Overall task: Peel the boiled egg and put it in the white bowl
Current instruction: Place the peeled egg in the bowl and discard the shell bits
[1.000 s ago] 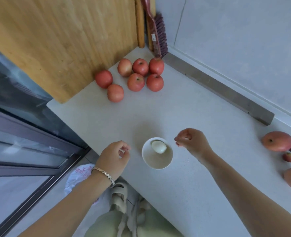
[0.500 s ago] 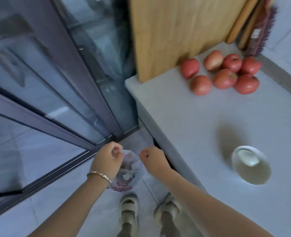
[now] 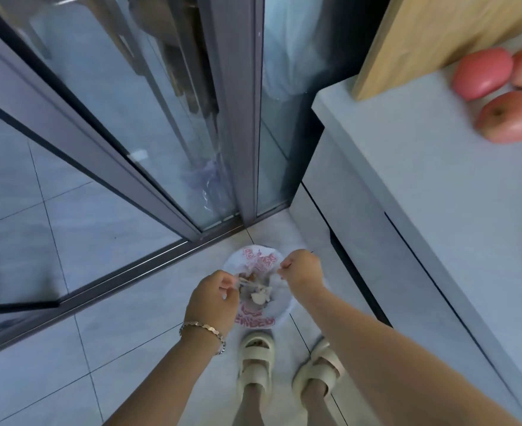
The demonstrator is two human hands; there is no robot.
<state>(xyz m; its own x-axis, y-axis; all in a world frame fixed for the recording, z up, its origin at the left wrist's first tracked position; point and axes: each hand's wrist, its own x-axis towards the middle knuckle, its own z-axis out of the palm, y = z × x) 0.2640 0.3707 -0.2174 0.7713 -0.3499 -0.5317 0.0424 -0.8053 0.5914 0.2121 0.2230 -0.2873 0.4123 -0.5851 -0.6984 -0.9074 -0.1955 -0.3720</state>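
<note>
Left hand (image 3: pixel 213 298) is curling its fingers inward, thumb and fingertips meeting in a closed grip. Pale streaks are showing right at those fingertips, too blurred to tell whether the grip is clamping on anything. Right hand (image 3: pixel 303 269) is likewise pinching its fingertips together toward its 9 o'clock side, and it cannot be told whether anything is sitting between them. A bracelet (image 3: pixel 203 329) is circling the left wrist.

Both hands are hovering low over a white plastic bag (image 3: pixel 278 309) with red print, which is lying open on the tiled floor (image 3: pixel 100 348) just below the middle of the view. Eggshell pieces (image 3: pixel 261 297) and darker scraps are lying inside the bag, between the two hands. The peeled egg and the white bowl are sitting outside this view.

At 6 o'clock, the person's feet in cream sandals (image 3: pixel 255 361) are standing just behind the bag. A pale grey surface (image 3: pixel 438 179) is running along the right side from 1 to 5 o'clock, carrying red apples (image 3: pixel 513 119) at 2 o'clock and a wooden board (image 3: pixel 438 32) leaning at 1 o'clock. A glass sliding door (image 3: pixel 115 87) with dark frames is filling the area from 9 to 12 o'clock.
</note>
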